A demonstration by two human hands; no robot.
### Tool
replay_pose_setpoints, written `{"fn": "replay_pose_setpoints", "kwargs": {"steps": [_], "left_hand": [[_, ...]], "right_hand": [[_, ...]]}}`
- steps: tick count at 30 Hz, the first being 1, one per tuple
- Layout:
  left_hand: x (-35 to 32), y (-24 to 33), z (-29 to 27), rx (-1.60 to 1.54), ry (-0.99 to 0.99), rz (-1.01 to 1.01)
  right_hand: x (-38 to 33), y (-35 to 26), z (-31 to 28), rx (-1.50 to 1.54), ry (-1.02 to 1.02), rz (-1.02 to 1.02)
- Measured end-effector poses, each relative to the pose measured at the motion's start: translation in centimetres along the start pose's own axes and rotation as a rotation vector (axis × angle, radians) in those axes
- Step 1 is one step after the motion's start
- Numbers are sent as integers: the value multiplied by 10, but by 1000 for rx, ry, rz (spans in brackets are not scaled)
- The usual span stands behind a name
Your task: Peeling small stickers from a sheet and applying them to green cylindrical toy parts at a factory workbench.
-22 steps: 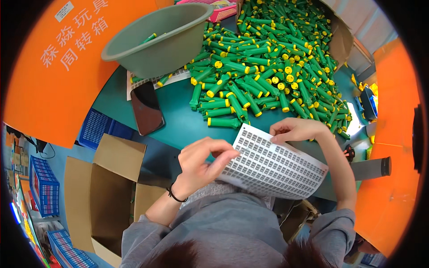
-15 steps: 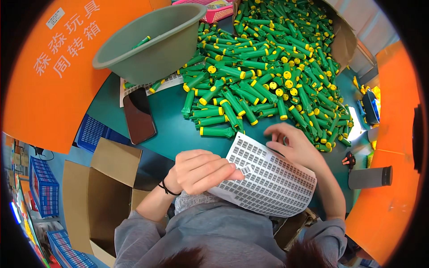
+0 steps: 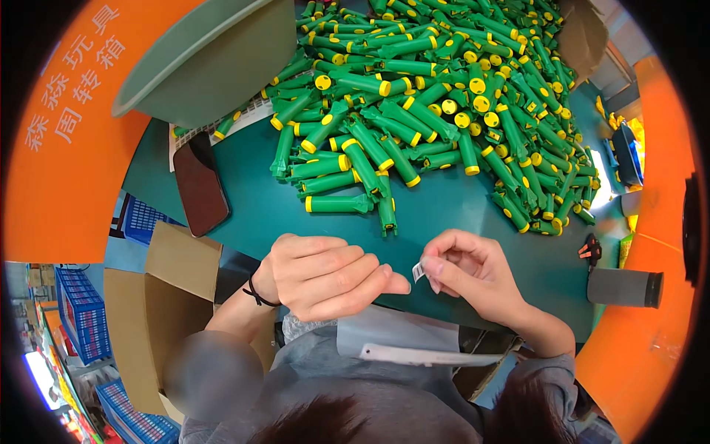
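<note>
Printed sheet (image 3: 399, 331) lowered toward six o'clock since the earlier frame, head view. Small label (image 3: 419, 272) pinched by right hand (image 3: 471, 274), thumb against finger. Left hand (image 3: 333, 279), at the label's nine o'clock, folded, fingers pressed together; palm hidden. Label could be creased by squeezing or caught on skin; sheet, apparently gripped by neither hand, could be dropped.

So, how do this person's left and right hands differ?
The right hand pinches a small white label; the left hand shows none. The left hand has a dark band at its wrist; the right hand has none. The left hand shows mostly its back; the right hand, its thumb and curled fingers. Both are bare.
</note>
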State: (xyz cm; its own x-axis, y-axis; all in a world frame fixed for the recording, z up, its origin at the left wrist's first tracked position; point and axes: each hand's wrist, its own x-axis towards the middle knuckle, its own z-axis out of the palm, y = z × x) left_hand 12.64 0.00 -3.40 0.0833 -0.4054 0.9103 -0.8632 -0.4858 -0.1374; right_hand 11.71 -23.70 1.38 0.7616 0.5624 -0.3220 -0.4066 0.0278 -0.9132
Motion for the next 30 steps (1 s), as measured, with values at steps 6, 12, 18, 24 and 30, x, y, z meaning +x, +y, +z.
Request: {"fn": "replay_pose_setpoints", "kwargs": {"steps": [6,12,18,24,30], "left_hand": [[11,9,-2,-278,-53,-614],[27,21,-10,-617,-167,-1125],[30,17,-3,-627,-482,-1101],[27,18,-1,-717,-477,-1165],[25,43,10,-964,68,-1431]], "right_hand": [[8,20,-5,-225,149,-247],[7,8,-2,-708,233,-323],[11,10,-2,-991,209,-675],[11,5,-1,-996,196,-623],[10,18,-4,-246,37,-322]]}}
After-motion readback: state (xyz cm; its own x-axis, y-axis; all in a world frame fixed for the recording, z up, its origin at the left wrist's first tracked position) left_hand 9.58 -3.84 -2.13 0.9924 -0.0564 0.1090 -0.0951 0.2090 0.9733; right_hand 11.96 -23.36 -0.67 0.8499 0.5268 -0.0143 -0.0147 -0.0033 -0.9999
